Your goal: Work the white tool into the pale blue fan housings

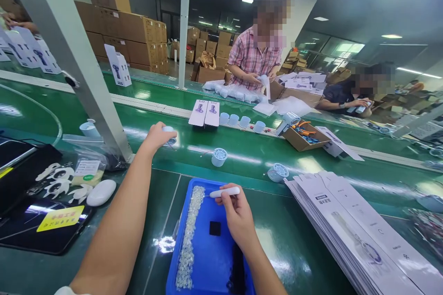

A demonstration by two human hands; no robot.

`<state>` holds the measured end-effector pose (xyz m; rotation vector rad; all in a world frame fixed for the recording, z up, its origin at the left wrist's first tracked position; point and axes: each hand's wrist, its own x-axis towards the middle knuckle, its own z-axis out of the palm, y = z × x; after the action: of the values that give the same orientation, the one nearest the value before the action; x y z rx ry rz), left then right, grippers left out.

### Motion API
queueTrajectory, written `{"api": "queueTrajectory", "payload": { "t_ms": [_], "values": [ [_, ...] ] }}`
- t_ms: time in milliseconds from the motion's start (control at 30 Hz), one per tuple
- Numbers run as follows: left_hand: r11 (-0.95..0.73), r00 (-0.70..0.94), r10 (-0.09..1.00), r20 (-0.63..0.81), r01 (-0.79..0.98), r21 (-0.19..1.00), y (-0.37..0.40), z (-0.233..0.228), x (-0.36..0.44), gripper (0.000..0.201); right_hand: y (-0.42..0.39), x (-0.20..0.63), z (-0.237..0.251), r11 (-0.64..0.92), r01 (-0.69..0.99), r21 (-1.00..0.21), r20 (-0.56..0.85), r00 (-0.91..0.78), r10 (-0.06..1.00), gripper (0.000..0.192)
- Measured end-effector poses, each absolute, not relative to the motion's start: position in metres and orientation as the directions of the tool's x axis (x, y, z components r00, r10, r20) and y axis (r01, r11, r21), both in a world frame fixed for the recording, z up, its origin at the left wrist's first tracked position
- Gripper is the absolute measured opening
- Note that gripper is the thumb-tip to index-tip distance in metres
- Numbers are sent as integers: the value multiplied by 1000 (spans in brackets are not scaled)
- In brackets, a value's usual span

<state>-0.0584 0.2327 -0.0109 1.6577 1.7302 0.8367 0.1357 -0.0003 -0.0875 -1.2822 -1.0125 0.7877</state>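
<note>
Blue tray (207, 265) lies nearest, its beads (187, 244) apt to spill if the right hand (238, 212), gripping a white pen (226, 191), bumps it, the left hand (157, 138) clutching a cup (170, 135).

Above the blue tray (204, 258), a white pen-like tool (226, 191) is being held by the right hand (238, 209). Beyond the tray and to its left, a light-blue cup-shaped part (169, 134) is being gripped by the left hand (157, 137). The tray's left side is being filled by small clear pieces (188, 239), while a black square (215, 228) is being borne near its middle. Straight beyond the tray, a light-blue housing (219, 159) is being supported by the green surface (187, 161). The tray's right is being flanked by stacked printed cartons (346, 226).
</note>
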Motion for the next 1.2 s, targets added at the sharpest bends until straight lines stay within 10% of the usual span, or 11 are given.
{"api": "queueTrajectory", "payload": {
  "t_ms": [233,567,833,1000,1200],
  "values": [
    [-72,88,994,58,172,982,206,28,-38,38,-2,134,-88,124,97,-988,151,361,920,26],
    [-21,177,982,73,-279,960,186,48,-15,35,-15,141,-64,90,447,-890,248,310,918,18],
    [65,266,964,-3,-223,973,178,50,0,29,-36,153,-76,74,143,-987,147,611,778,25],
    [118,384,922,-53,-147,982,164,52,12,22,-37,156,-56,319,-33,-947,187,752,632,20],
    [-61,835,536,-123,184,981,121,55,41,28,-15,146,-28,525,-11,-851,308,800,515,17]
  ]
}}
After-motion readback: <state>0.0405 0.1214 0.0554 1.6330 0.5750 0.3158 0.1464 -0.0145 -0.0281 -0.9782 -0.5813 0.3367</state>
